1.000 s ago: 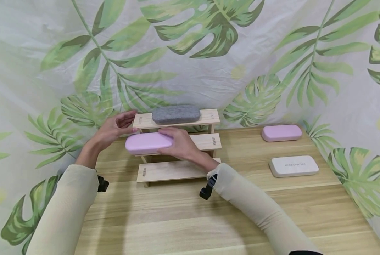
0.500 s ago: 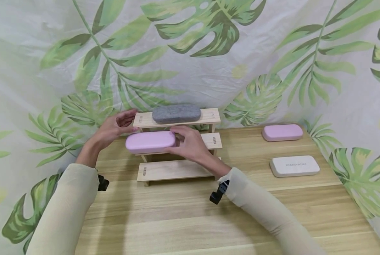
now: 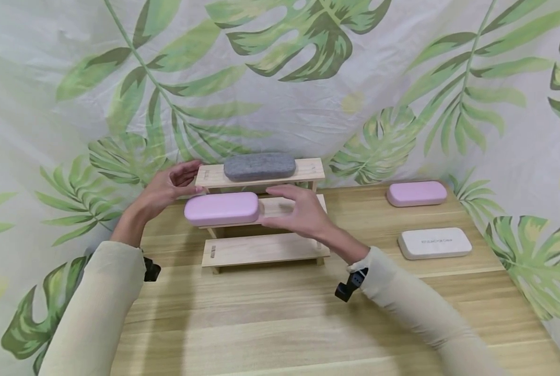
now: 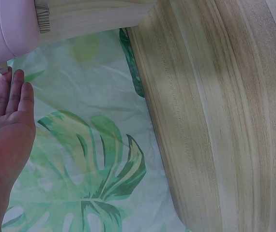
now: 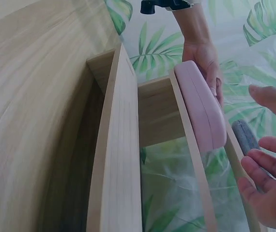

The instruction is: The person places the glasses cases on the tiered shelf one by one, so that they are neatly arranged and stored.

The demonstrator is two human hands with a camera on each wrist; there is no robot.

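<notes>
A pink glasses case (image 3: pixel 221 209) lies on the left part of the middle tier of a three-step wooden stand (image 3: pixel 252 249). My right hand (image 3: pixel 303 211) is just right of the case, thumb and fingers spread, with nothing between them. At the stand's left end is my left hand (image 3: pixel 167 188), its thumb by the case's upper left corner and its fingers beside the top tier. In the left wrist view, the fingers (image 4: pixel 14 94) of that hand extend below the end of the pink case (image 4: pixel 9 29). A grey fabric glasses case (image 3: pixel 259 166) rests on the top tier.
On the right side of the wooden table (image 3: pixel 270 324) lie another pink glasses case (image 3: pixel 416 194) and, nearer, a white glasses case (image 3: pixel 434 243) with small lettering. A leaf-patterned cloth (image 3: pixel 299 115) hangs right behind the stand and along the table's sides.
My right hand has let go of the pink case on the middle tier and drawn off to the right. That case stays in place, and my left hand has barely moved.
</notes>
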